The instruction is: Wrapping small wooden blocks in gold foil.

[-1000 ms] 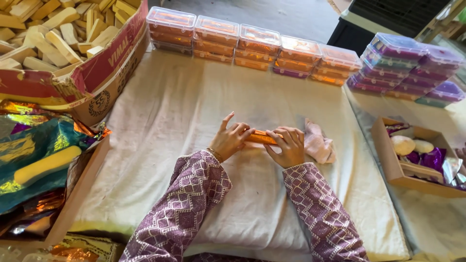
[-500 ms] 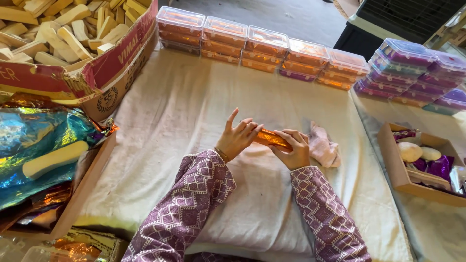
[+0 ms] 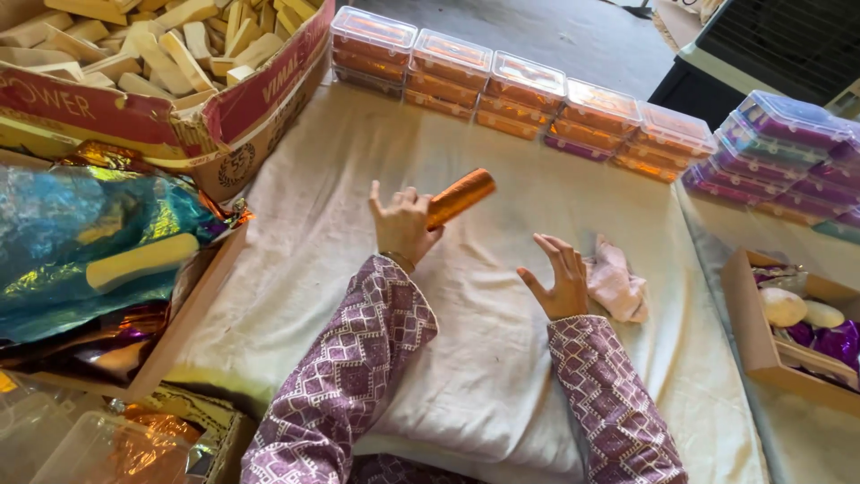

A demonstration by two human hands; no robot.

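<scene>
My left hand (image 3: 403,222) grips one end of an orange foil-wrapped stick (image 3: 461,196), which points up and to the right above the white cloth (image 3: 484,358). Held upright and empty to its right, my right hand (image 3: 559,276) has its fingers spread and its palm turned towards the stick. A crumpled pink cloth (image 3: 616,286) lies just right of that hand. Both arms wear purple patterned sleeves.
A cardboard box of bare wooden sticks (image 3: 148,54) stands at the back left. Shiny foil sheets (image 3: 81,233) with one bare stick lie at the left. Stacked clear boxes, orange (image 3: 502,85) and purple (image 3: 788,143), line the back. A small carton (image 3: 797,323) sits at the right.
Both hands were rolling the orange stick on the cloth together. Now the right hand has let go and drawn back, and the left hand has lifted the stick away to the upper left.
</scene>
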